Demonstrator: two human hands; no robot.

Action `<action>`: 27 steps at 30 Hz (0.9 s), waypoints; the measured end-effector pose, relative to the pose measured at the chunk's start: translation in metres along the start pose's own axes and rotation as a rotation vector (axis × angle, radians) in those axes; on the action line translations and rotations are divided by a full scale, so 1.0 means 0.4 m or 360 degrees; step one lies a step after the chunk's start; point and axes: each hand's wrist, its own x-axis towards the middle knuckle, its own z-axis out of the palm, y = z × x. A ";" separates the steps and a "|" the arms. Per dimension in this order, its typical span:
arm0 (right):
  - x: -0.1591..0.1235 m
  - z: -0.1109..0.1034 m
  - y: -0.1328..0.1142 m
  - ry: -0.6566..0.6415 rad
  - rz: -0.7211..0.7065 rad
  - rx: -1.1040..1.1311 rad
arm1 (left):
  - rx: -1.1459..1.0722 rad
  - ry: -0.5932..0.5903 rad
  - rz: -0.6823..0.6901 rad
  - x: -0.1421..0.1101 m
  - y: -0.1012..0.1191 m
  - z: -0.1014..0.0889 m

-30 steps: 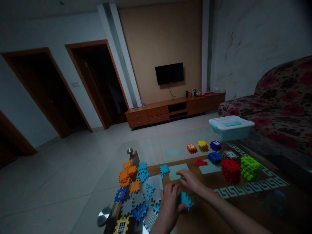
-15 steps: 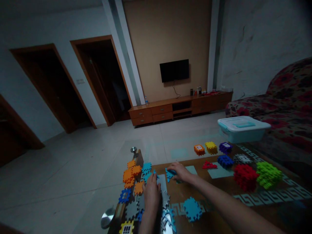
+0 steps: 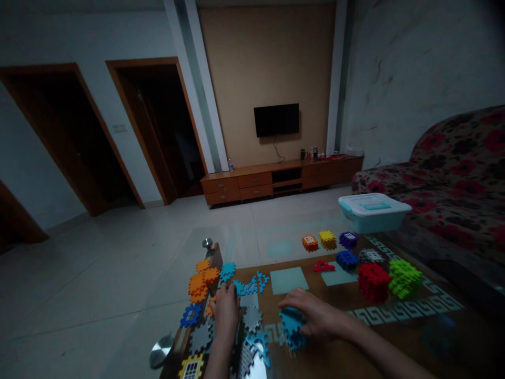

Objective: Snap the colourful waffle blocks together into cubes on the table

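Low over the left side of the table, my left hand (image 3: 226,311) is palm down with its fingers apart, bent over the tiles; the fingertips are partly hidden. Just beyond its fingers are light blue interlocking foam-like tiles (image 3: 228,271). Light blue triangular pieces (image 3: 262,281) lie to their right. My right hand (image 3: 313,315) is closed around a stack of light blue notched tiles (image 3: 291,329), thumb on the near side. Between the hands lie a grey tile (image 3: 251,318) and several light blue pieces. Orange tiles (image 3: 197,284) lie left of my left hand.
Stacks of red (image 3: 373,282), green (image 3: 405,278) and blue tiles (image 3: 347,259) stand at the table's right, near a red triangular piece (image 3: 323,266). A lidded plastic box (image 3: 373,212) stands behind them. Blue (image 3: 191,316) and yellow (image 3: 191,367) window tiles lie along the left edge.
My right hand has left the light blue triangular piece, which now lies on the table, and has come nearer to grasp the light blue stack. My left hand has shifted slightly left. The view has turned slightly right.
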 end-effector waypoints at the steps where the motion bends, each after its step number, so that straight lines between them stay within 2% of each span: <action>1: -0.011 0.007 -0.008 -0.0024 0.0019 -0.0022 | 0.0006 -0.0006 -0.0006 -0.002 0.001 -0.007; 7: -0.032 0.043 -0.023 -0.0086 0.0139 -0.0177 | 0.0021 0.0032 -0.0039 -0.032 0.003 -0.037; 15: -0.047 0.035 -0.031 -0.0011 0.0205 -0.0188 | -0.0001 0.0107 -0.0022 -0.060 -0.005 -0.084; 19: -0.051 0.031 -0.035 -0.0059 0.0235 -0.0181 | -0.0021 0.0115 -0.0001 -0.079 0.016 -0.122; 22: -0.055 0.017 -0.033 -0.0093 0.0334 -0.0174 | -0.0179 0.0047 0.0159 -0.114 0.059 -0.131; 27: -0.062 0.004 0.012 0.0086 0.0538 -0.0196 | -0.0574 -0.0317 0.0728 -0.205 0.164 -0.094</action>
